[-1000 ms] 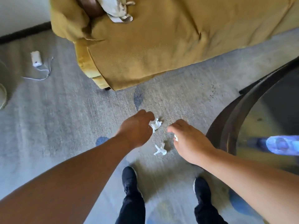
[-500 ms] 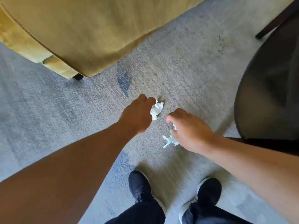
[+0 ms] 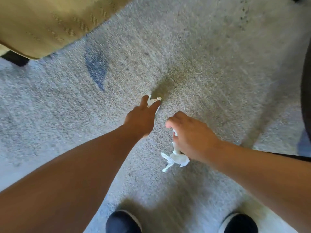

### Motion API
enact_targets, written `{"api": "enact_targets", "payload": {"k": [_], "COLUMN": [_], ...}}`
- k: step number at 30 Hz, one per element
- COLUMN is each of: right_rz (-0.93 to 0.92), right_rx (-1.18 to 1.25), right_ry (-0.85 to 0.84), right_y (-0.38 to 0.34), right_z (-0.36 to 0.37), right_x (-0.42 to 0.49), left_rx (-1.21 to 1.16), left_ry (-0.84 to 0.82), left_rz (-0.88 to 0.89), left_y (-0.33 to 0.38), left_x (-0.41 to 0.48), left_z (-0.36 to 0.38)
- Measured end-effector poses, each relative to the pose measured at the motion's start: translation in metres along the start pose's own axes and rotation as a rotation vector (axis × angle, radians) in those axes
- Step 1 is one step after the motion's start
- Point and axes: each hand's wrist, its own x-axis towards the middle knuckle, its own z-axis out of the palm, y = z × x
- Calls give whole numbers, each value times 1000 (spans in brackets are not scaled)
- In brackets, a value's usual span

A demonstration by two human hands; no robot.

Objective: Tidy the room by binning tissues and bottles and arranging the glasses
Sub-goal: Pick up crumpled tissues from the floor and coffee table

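- Tissue pickup is the step in hand: two crumpled tissues lie on the grey carpet (image 3: 210,68), well clear of the tan sofa (image 3: 42,22) at its upper left edge
- Left hand (image 3: 141,120) has two fingers (image 3: 154,105) stretched around the far tissue (image 3: 154,102), touching it; a firm pinch is not yet evident
- Right hand (image 3: 191,137) curls over the near tissue (image 3: 176,159), a white strip showing under the palm; whether it is truly gripped, I cannot tell
- Next move, as I judge it, calls for closing both pinches, lifting clear, then finding a bin, which is not in view
- Dark shoes (image 3: 123,222) stand at the carpet's near edge
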Motion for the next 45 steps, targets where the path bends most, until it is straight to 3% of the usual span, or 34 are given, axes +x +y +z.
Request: {"api": "enact_targets", "payload": {"k": [3, 7, 15, 25, 30, 35, 45], "right_rz": [-7, -21, -16, -27, -14, -17, -41], "right_rx": [15, 20, 26, -156, -156, -103, -75], "right_ry": [6, 13, 20, -241, -182, -225, -102], "right_y": [9, 11, 19, 17, 15, 13, 5], "right_z": [9, 12, 19, 76, 95, 98, 30], "right_x": [6, 5, 0, -17, -15, -12, 0], "left_rx": [24, 21, 8, 19, 27, 16, 0], "left_ry": [-18, 81, 171, 265, 259, 257, 253], "left_rz": [7, 47, 93, 134, 142, 149, 141], "left_y": [-2, -3, 0, -7, -9, -5, 9], "left_x": [18, 24, 15, -2, -4, -4, -13], "left_z": [18, 24, -6, -2, 2, -2, -49]}}
